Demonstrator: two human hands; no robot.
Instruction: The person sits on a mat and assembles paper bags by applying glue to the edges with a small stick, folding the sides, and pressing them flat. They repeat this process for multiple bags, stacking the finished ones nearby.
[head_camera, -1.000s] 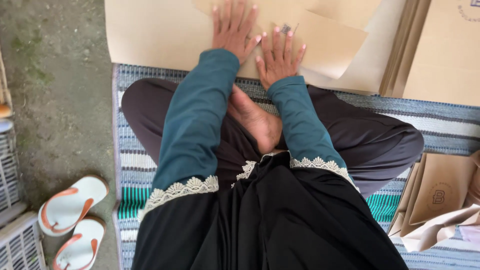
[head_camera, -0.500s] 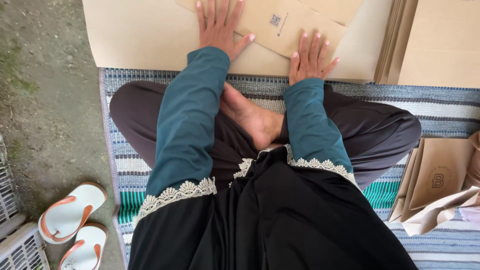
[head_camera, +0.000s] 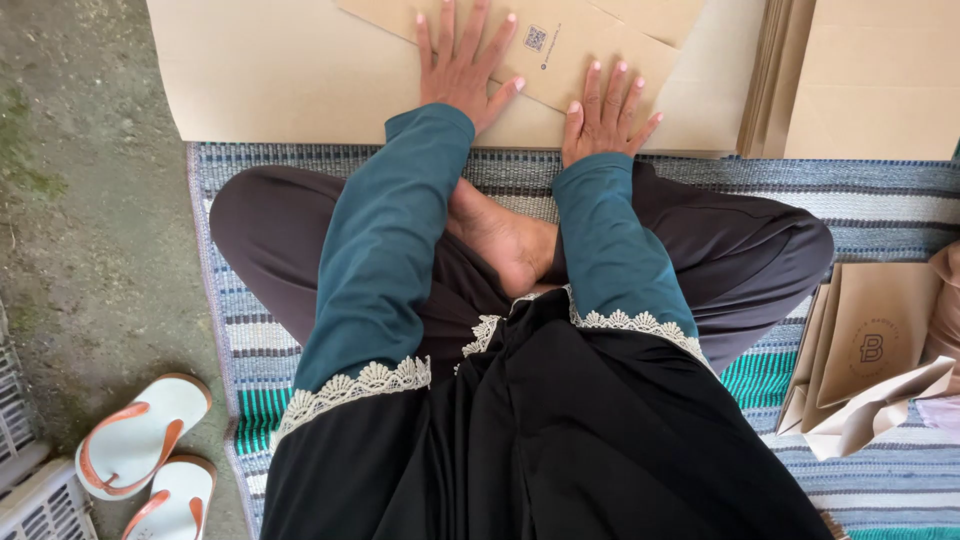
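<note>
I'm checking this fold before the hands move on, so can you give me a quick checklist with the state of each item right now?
1. Left hand flat on the folded cardboard flap: ok.
2. Right hand flat, fingers spread, on the flap's near edge: ok.
3. Large cardboard sheet lying flat under the flap: ok.
4. Crease fully pressed down: cannot tell.
5. Stack of flat cardboard apart from both hands: ok.
6. Sheet's near edge resting on the striped mat: ok.
</note>
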